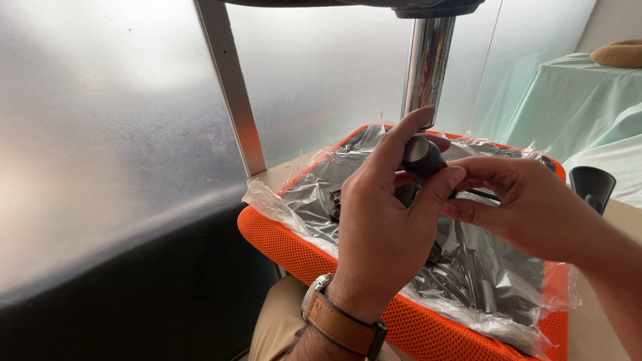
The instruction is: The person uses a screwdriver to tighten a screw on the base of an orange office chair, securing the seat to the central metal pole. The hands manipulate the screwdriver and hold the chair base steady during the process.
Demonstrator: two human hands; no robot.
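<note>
The left hand grips one black wheel between thumb and fingers. The right hand pinches the wheel's stem from the side. Both are above one orange seat wrapped in plastic, beside one chrome post.

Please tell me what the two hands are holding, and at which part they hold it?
The left hand pinches a small round black knob-like part by its sides. The right hand grips a thin dark stem leading toward it; whether they are joined cannot be told.
</note>
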